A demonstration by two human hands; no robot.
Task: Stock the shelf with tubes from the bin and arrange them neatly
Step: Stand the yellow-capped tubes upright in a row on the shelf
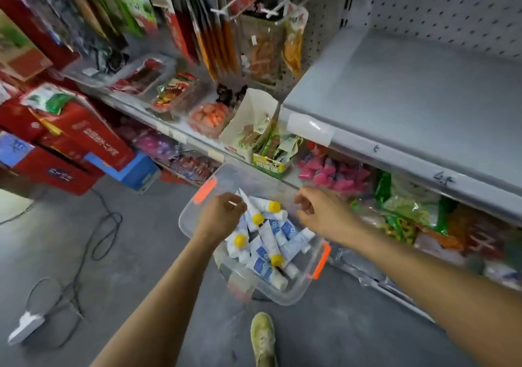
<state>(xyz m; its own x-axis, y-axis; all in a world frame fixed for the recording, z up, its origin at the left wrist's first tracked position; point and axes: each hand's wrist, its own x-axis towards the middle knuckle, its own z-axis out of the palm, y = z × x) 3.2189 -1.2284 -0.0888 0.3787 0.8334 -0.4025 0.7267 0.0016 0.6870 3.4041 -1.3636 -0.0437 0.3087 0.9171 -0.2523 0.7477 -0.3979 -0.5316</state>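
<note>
A clear plastic bin [192, 219] with orange handles sits on the floor and holds several white-and-blue tubes [271, 242] with yellow or white caps. My left hand [221, 218] reaches over the bin's left side, and its curled fingers grip one yellow-capped tube [250, 209] that stands tilted with its flat end up. Over the bin's right side hovers my right hand [315, 211], fingers loosely curled and holding nothing. The grey shelf [395, 98] at the upper right is bare, with a pegboard back.
Snack boxes and trays [254, 129] fill the shelf to the left, and bagged goods [406, 205] sit below the grey shelf. Red cartons [73, 140] are stacked on the floor at left. Cables and a white power strip [26, 327] lie on the floor. My shoe [262, 338] stands near the bin.
</note>
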